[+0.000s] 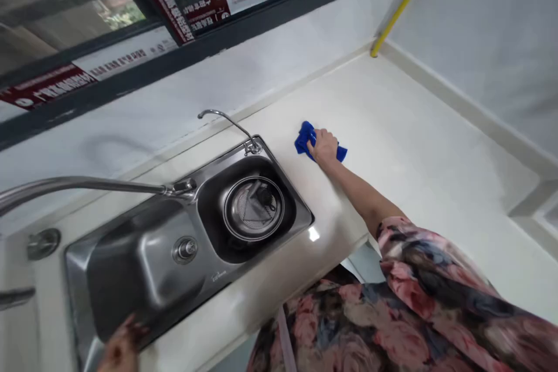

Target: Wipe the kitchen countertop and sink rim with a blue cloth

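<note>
A flowered sleeve (436, 296) fills the lower right of the frame, closest to view, and a bare forearm runs from it up toward the middle. At its end the right hand (325, 148) lies palm down on a blue cloth (304, 140), fingers curled over it and pressing it flat against the pale countertop (414, 145). The cloth sits just right of the sink's far corner, a little above centre, its ends poking out on either side of the hand.

At the bottom left edge the left hand (123, 347) rests on the near rim of the steel sink (143, 267); only part of it is in view, and I cannot tell whether the fingers are closed or hold anything.

The sink takes up the lower left, with a drain plug in the bigger basin and a round strainer basket (253, 208) in the smaller one. A thin curved tap (226, 122) stands at its back corner, and a thicker spout (82, 186) reaches in from the left edge. A dark-framed window (174, 46) with red and white stickers crosses the top, and a yellow pipe (403, 3) runs down the corner at the upper right.
</note>
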Demonstrator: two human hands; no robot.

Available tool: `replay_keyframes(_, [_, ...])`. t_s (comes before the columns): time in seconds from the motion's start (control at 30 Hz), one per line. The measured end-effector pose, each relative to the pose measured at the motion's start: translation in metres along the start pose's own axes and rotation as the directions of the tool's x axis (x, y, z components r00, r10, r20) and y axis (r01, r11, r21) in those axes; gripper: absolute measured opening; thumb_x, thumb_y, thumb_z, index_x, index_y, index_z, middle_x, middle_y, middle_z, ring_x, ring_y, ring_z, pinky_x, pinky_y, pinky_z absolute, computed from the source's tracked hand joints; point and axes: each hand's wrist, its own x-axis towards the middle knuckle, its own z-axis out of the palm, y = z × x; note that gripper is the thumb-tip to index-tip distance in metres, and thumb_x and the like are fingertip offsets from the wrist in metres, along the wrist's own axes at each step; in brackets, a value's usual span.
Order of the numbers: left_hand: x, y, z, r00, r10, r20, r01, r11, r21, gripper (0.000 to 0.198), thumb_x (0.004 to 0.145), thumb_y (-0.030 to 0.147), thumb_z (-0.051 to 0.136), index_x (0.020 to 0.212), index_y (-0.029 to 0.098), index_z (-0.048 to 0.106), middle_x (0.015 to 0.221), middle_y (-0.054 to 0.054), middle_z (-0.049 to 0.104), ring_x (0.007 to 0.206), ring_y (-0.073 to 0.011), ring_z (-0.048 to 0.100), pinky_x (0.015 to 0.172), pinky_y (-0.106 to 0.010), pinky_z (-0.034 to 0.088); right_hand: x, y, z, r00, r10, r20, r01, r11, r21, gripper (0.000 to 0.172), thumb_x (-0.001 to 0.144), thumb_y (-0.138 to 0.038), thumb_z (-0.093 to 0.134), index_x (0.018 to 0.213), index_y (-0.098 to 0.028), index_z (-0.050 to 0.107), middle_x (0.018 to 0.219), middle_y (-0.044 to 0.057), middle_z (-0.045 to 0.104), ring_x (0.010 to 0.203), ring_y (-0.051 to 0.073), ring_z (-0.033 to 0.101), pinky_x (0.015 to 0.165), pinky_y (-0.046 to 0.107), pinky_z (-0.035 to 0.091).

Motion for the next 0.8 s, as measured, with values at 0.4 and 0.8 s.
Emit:
replay_keyframes(0.4, [-0.161,0.077,0.119,0.802,0.303,0.515,-0.021,0.876,-0.482,0.067,0.085,0.079,0.063,0.108,0.018,0.082,0.09,-0.009,0.076,0.079,-0.0221,0.072,0.079,-0.036,0.062,-0.014,-0.014,-0.002,0.954,-0.298,0.025,0.288,0.938,0.191,0.049,0.098,-0.039,0.055,0.144,-0.022,0.059,0.143,0.016,0.057,0.119,0.037,0.044,0.099,0.051,0.03])
replay_keyframes(0.8, [-0.209,0.219,0.219,-0.102,0.914,0.392,-0.696,0.216,-0.685,0.049,0.106,0.039,0.038,0.111,0.013,0.08,0.096,-0.018,0.075,0.091,-0.0279,0.071,0.086,-0.046,0.059,-0.245,0.073,-0.034,0.885,-0.463,0.054,0.42,0.843,0.336,0.049,0.084,-0.035,0.067,0.132,-0.025,0.07,0.135,0.01,0.067,0.12,0.032,0.055,0.102,0.047,0.036])
